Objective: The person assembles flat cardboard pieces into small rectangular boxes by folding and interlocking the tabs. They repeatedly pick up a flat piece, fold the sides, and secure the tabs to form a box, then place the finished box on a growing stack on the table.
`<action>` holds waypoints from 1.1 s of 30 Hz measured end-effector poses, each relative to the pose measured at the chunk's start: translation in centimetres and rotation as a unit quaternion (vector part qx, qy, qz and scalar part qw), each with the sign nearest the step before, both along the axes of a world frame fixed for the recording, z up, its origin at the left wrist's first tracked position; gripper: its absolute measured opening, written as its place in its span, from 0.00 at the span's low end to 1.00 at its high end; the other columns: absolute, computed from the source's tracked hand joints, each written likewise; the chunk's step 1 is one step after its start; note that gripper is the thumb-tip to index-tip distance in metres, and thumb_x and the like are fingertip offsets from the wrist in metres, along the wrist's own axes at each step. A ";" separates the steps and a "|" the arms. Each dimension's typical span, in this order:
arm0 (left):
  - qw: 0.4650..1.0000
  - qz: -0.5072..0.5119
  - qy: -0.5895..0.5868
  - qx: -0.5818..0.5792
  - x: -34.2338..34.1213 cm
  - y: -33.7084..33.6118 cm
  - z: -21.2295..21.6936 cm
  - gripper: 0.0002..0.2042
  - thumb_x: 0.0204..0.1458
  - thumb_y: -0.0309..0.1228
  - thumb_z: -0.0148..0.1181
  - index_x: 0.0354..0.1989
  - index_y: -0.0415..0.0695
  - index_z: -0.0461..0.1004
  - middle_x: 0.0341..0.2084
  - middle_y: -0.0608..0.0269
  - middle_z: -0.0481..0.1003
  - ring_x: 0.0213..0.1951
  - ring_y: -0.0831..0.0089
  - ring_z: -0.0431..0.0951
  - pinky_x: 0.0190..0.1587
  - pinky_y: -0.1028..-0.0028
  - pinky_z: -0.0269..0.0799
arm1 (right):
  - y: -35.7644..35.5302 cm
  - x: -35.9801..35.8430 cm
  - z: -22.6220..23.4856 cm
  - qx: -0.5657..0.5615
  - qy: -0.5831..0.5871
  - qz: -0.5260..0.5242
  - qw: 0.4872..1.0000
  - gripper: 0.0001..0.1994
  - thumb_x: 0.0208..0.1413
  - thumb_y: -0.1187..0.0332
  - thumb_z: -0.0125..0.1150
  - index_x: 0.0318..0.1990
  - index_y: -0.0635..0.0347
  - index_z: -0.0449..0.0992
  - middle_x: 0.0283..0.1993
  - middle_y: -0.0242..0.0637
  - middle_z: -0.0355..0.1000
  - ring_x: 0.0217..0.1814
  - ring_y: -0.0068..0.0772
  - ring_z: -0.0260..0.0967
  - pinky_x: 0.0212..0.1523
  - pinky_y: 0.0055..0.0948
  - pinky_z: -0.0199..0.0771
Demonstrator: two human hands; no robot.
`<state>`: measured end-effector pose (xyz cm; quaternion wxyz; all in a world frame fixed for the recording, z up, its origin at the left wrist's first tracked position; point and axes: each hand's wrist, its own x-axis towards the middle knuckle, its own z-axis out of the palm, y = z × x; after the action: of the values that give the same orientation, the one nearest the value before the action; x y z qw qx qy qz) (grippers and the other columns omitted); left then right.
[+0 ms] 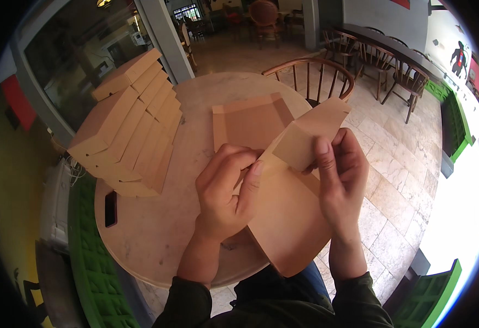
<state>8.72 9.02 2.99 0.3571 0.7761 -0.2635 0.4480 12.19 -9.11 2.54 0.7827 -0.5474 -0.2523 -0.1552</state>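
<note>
A partly folded brown cardboard box (pixel 291 213) is held up over the near right edge of the round table. My left hand (pixel 225 188) pinches its left edge between thumb and fingers. At the upper right, my right hand (pixel 343 180) grips a raised flap, thumb on the inner face and fingers behind. The box's lower panel slants down toward my lap. Beyond my hands, another opened cardboard piece (pixel 256 117) lies on the table, partly hidden by the held box.
Stacked folded cardboard boxes (pixel 124 131) stand on the left of the round table (pixel 193 240). A dark phone (pixel 111 209) lies near its left edge. A wooden chair (pixel 313 79) stands at the far side. Green lattice panels (pixel 94 257) run alongside at left.
</note>
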 end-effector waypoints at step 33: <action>0.997 0.017 0.045 -0.067 -2.0 -2.0 -0.4 0.03 0.57 0.16 0.67 0.36 0.33 0.79 0.32 0.58 0.76 0.30 0.71 0.79 0.32 0.73 0.75 | 2.8 -1.4 -3.9 -0.002 -0.120 -0.107 0.987 0.09 0.55 0.85 0.72 0.43 0.70 0.83 0.36 0.45 0.81 0.36 0.32 0.82 0.36 0.25 0.80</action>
<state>6.73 6.99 2.57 0.4120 0.7740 -0.2032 0.4358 10.79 -6.35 -1.35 0.7244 -0.5504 -0.2845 -0.3023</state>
